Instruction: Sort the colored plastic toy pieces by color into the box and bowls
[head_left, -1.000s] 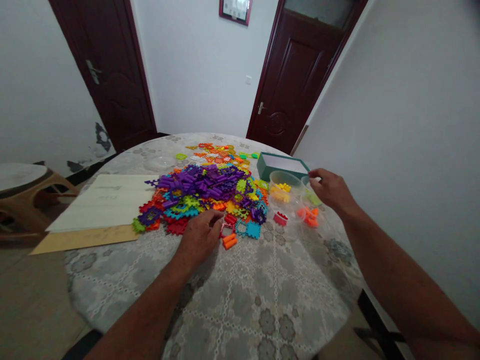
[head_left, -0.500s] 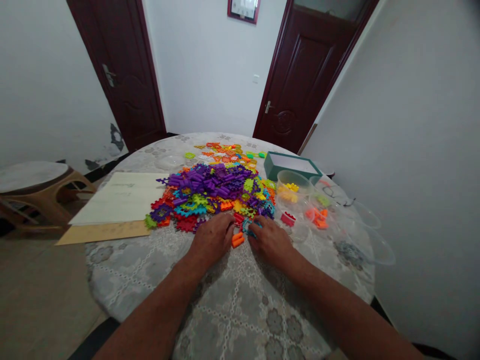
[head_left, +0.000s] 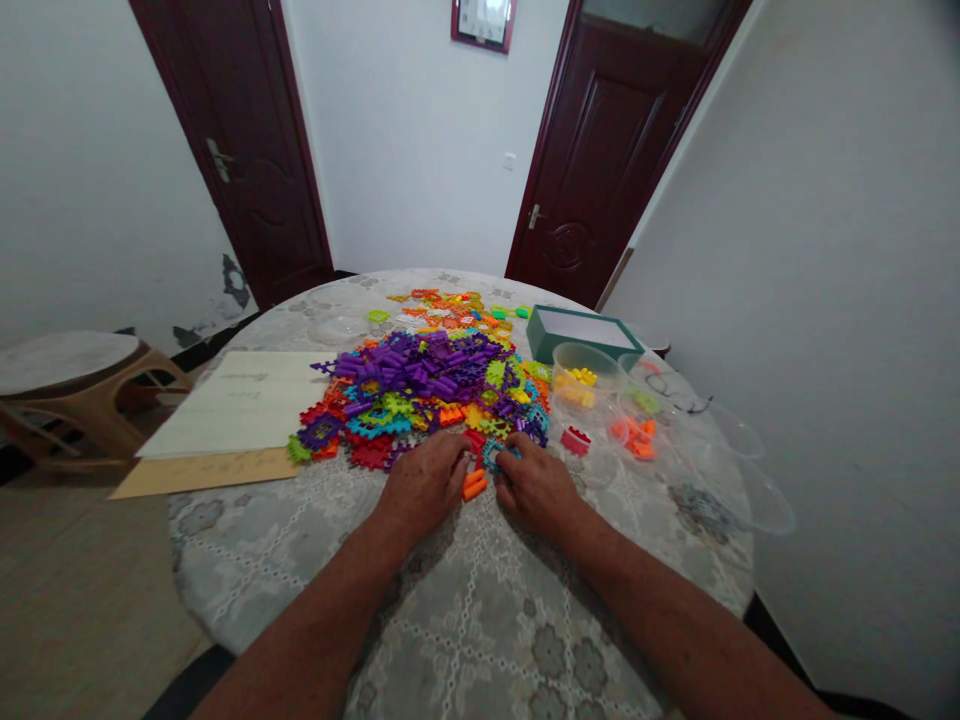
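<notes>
A teal plastic gear-shaped building piece (head_left: 496, 455) lies at the near edge of the toy heap, under the fingertips of the right hand (head_left: 534, 490). Those fingers sit close together and curve down onto it, but whether they pinch it is hard to tell. The left hand (head_left: 424, 487) rests just beside a short orange tube piece (head_left: 473, 486), its fingers pressed together and curled downward; it is unclear whether they grip anything. The orange piece lies between the hands, and a red piece (head_left: 475, 440) sits just beyond it.

Both hands are at the near side of a large multicoloured heap of interlocking pieces (head_left: 420, 385), mostly purple on top, in the middle of a round table covered by a grey lace-patterned cloth (head_left: 465, 620). Toward the right edge stand a clear bowl holding yellow pieces (head_left: 581, 375) and another holding orange pieces (head_left: 634, 435), with a small red block (head_left: 575, 440) near them. Behind those is a green open box (head_left: 585, 335). More clear bowls (head_left: 739, 435) sit at the right edge. A white board (head_left: 240, 405) and a tan card (head_left: 202, 473) lie at the left edge, overhanging it.
</notes>
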